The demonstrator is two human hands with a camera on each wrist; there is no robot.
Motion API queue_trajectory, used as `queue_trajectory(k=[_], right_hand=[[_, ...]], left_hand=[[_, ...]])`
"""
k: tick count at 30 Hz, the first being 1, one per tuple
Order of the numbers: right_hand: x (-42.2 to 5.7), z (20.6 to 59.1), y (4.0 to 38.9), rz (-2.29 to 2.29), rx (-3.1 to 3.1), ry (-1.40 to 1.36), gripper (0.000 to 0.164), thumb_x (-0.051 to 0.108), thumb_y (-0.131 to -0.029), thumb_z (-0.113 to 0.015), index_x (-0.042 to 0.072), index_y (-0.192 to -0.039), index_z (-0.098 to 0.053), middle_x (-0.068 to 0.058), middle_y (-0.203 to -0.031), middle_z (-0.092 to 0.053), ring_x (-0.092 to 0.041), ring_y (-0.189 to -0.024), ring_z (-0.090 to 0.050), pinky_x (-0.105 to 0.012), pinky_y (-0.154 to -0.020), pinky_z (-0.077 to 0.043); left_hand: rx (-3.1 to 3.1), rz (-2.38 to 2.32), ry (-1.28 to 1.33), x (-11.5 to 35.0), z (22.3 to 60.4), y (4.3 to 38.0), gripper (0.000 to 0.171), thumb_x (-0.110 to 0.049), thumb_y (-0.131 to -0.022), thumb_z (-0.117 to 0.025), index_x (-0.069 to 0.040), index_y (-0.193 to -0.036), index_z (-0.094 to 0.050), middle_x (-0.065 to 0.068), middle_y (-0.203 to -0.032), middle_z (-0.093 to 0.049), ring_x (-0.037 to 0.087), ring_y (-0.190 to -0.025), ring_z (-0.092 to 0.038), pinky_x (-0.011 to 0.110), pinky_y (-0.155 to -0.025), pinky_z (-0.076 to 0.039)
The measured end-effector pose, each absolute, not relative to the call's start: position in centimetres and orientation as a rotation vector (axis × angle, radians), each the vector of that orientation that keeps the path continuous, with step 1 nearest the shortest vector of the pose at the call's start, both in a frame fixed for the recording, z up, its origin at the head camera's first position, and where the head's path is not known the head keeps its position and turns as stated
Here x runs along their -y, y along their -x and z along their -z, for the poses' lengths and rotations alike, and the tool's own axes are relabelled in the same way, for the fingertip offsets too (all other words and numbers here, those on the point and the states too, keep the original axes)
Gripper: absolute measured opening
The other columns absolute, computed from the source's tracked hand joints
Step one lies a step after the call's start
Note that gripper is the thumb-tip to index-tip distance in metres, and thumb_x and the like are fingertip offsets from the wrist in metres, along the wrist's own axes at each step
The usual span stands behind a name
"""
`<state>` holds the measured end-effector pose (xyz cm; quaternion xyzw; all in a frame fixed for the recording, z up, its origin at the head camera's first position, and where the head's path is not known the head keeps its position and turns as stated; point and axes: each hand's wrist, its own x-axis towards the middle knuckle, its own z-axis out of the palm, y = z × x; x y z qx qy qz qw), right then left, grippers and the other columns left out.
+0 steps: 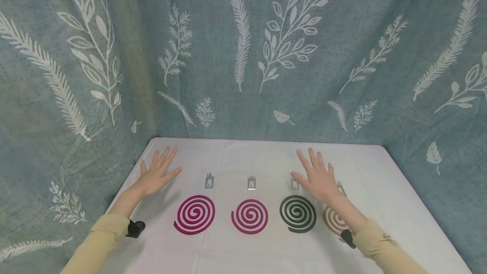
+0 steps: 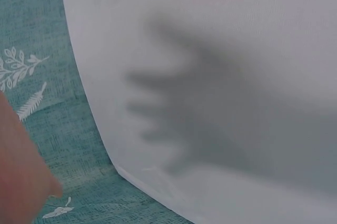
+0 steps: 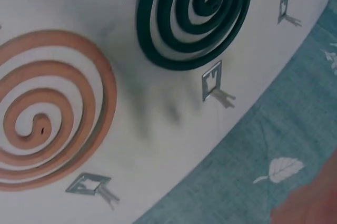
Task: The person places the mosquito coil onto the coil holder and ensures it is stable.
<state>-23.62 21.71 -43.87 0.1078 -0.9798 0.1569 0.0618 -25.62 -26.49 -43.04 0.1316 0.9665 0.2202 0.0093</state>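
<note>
In the head view my left hand hovers over the table's left side, fingers spread, holding nothing. My right hand is spread likewise at the right, above a tan mosquito coil that the forearm partly hides. A dark green coil lies nearest its left, then a magenta coil and another magenta coil farthest left. Behind them stand small metal coil stands, one at left, one in the middle, one partly behind the right fingers and one beside the right wrist.
A white cloth covers the table, whose rounded edge shows in the left wrist view. Blue-green curtains with white leaf prints hang close behind and at both sides. Shadows of the hands fall on the cloth. A black strap circles the left wrist.
</note>
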Motion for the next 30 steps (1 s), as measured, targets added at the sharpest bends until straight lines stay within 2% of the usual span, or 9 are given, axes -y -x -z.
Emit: queue_trajectory(k=[12,23,30], right_hand=[[-19.3,44.5,22.7,-0.511,2.936,-0.431,0.074,0.058,-0.092,-0.044,0.026,-0.153,-0.014,-0.015,-0.159,-0.012,-0.04,-0.145,-0.009,-0.068,-0.109,-0.015],[-17.5,44.9,22.4,-0.571,2.902,-0.551,0.077,0.053,-0.092,-0.051,0.021,-0.153,-0.018,-0.019,-0.156,-0.02,-0.041,-0.143,-0.019,-0.06,-0.11,-0.026],[-16.4,45.3,22.3,-0.632,2.924,-0.58,0.077,0.052,-0.091,-0.052,0.019,-0.153,-0.018,-0.015,-0.157,-0.02,-0.038,-0.143,-0.023,-0.057,-0.109,-0.029]], left_hand=[[-2.931,-0.817,-0.373,26.4,43.6,25.1,0.075,-0.052,-0.096,-0.039,-0.023,-0.153,0.002,0.021,-0.158,-0.003,0.055,-0.139,0.005,0.078,-0.097,0.011],[-2.783,-0.91,-0.363,26.1,43.6,24.7,0.077,-0.049,-0.096,-0.041,-0.011,-0.153,-0.005,0.025,-0.157,-0.006,0.056,-0.138,0.0,0.079,-0.099,-0.002],[-2.605,-1.068,-0.397,25.9,43.7,24.4,0.076,-0.041,-0.098,-0.043,-0.006,-0.152,-0.003,0.027,-0.156,-0.002,0.052,-0.14,0.002,0.074,-0.104,-0.005]])
